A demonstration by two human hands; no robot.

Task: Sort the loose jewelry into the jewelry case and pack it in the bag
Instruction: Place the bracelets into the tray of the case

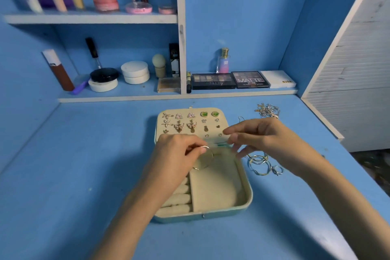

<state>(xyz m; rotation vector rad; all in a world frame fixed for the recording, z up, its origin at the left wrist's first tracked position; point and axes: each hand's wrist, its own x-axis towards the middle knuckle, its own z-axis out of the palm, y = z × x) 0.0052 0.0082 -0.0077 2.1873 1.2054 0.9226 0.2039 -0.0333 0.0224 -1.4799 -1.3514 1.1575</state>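
Observation:
An open cream jewelry case (245,183) lies on the blue desk, its lid panel (223,121) laid flat behind and studded with several earrings. My left hand (179,154) hovers over the case's far left and pinches a thin gold hoop earring (207,159). My right hand (259,135) is over the case's far right corner, fingers spread and relaxed, fingertips near the hoop. A pile of silver and gold hoops (263,163) lies on the desk just right of the case. A tangle of chains (267,110) lies further back on the right.
A low shelf behind the case carries eyeshadow palettes (214,80), a perfume bottle (223,60), powder jars (135,72) and brushes. An upper shelf holds tubes and pink compacts (104,1). A white slatted panel (356,82) borders the desk on the right.

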